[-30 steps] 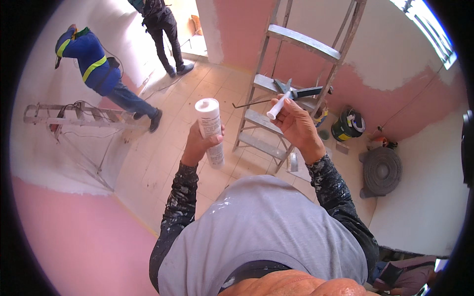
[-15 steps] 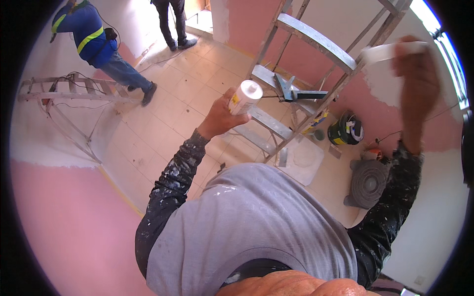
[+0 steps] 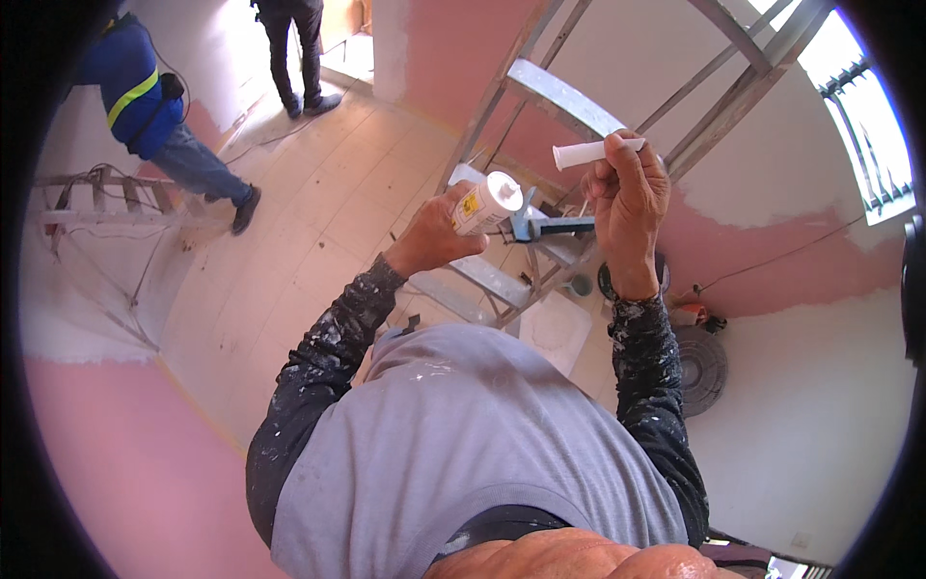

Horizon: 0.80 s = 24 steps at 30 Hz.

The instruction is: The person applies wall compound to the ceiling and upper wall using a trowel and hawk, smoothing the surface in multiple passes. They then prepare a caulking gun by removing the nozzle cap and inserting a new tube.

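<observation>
Right hand (image 3: 629, 198) lowered — tapered plastic nozzle (image 3: 596, 151).

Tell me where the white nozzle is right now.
In the head view, upper right of centre: the white nozzle is pinched in the raised right hand, lying level before the stepladder, up and right of the sealant tube in the left hand.

The left hand (image 3: 434, 232) wraps the white tube (image 3: 487, 203), so most of the tube's body is hidden and only its capped end shows. The right hand (image 3: 629, 198) covers the near end of the white nozzle (image 3: 596, 151). The ladder (image 3: 540, 154) runs out past the top edge. The worker in blue (image 3: 145, 106) is cut off above the waist.
</observation>
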### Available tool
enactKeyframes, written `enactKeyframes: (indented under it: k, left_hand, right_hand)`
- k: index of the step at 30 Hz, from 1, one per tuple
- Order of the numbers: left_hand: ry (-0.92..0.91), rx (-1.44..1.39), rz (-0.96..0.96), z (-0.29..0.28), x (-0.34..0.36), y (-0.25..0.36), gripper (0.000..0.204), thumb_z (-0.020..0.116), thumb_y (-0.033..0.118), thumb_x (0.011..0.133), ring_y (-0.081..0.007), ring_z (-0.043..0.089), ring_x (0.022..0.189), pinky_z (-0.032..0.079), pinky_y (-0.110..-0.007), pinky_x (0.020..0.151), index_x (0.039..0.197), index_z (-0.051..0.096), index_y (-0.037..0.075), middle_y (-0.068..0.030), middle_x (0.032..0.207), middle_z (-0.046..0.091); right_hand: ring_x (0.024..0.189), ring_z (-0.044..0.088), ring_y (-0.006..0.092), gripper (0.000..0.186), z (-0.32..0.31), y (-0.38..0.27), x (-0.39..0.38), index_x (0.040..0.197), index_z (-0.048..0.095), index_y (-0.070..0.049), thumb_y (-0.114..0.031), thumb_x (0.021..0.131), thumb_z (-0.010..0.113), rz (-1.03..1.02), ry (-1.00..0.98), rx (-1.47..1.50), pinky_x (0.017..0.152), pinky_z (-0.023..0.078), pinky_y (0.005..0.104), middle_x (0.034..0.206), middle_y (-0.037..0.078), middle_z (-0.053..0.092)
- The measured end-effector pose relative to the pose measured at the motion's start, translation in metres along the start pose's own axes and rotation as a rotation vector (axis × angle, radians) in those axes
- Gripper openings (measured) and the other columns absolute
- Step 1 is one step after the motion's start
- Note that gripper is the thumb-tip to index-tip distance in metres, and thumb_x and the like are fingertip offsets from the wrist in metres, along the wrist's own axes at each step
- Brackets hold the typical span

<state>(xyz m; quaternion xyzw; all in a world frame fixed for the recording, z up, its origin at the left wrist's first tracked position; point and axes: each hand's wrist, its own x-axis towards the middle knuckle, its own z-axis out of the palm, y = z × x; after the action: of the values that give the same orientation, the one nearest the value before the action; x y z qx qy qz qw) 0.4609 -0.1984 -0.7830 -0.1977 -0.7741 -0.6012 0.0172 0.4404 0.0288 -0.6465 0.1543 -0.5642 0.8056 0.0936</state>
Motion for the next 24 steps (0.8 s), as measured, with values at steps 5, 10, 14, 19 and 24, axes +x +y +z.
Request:
enactKeyframes:
  k: [5, 10, 14, 19, 24]
  left_hand:
    - [-0.044, 0.015, 0.04, -0.017, 0.018, 0.015, 0.056, 0.081, 0.019, 0.078, -0.0216, 0.067, 0.096, 0.055, -0.037, 0.086, 0.126, 0.056, 0.008, -0.0112, 0.104, 0.069]
    - [-0.117, 0.007, 0.079, -0.029, 0.037, 0.031, 0.054, 0.081, 0.02, 0.077, -0.0234, 0.069, 0.093, 0.056, -0.038, 0.085, 0.124, 0.057, 0.008, -0.0109, 0.101, 0.07]
    - [-0.161, 0.054, 0.062, -0.04, 0.056, 0.03, 0.056, 0.081, 0.022, 0.078, -0.0249, 0.068, 0.095, 0.056, -0.039, 0.086, 0.126, 0.054, 0.008, -0.012, 0.103, 0.069]
    - [-0.171, 0.081, 0.048, -0.055, 0.083, 0.016, 0.063, 0.079, 0.02, 0.08, -0.0248, 0.064, 0.099, 0.055, -0.04, 0.086, 0.131, 0.044, 0.009, -0.0142, 0.109, 0.063]
    - [-0.29, 0.015, 0.077, -0.061, 0.1, 0.019, 0.065, 0.079, 0.018, 0.08, -0.0224, 0.062, 0.099, 0.055, -0.04, 0.086, 0.132, 0.041, 0.008, -0.0129, 0.111, 0.06]
  right_hand:
    - [0.053, 0.047, 0.0073, 0.02, 0.008, -0.009, 0.015, 0.1, 0.062, -0.003, -0.023, 0.101, 0.063, 0.301, 0.078, 0.411, 0.05, 0.039, 0.0251, 0.069, -0.002, 0.055]
    - [0.053, 0.047, 0.0076, 0.023, 0.002, -0.005, 0.021, 0.101, 0.061, -0.002, -0.025, 0.103, 0.059, 0.51, 0.017, 0.78, 0.048, 0.038, 0.0256, 0.068, -0.002, 0.055]
    - [0.054, 0.048, 0.0083, 0.027, 0.008, -0.006, 0.023, 0.103, 0.06, 0.001, -0.026, 0.105, 0.056, 0.547, 0.017, 0.962, 0.049, 0.038, 0.026, 0.068, 0.0, 0.054]
    - [0.056, 0.047, 0.0091, 0.03, -0.004, 0.012, 0.009, 0.107, 0.057, 0.004, -0.026, 0.106, 0.053, 0.49, 0.117, 1.118, 0.051, 0.039, 0.0261, 0.069, 0.0, 0.051]
    - [0.056, 0.047, 0.009, 0.028, 0.009, 0.014, -0.004, 0.108, 0.055, 0.003, -0.026, 0.107, 0.053, 0.416, 0.105, 1.178, 0.051, 0.038, 0.0255, 0.068, -0.001, 0.049]
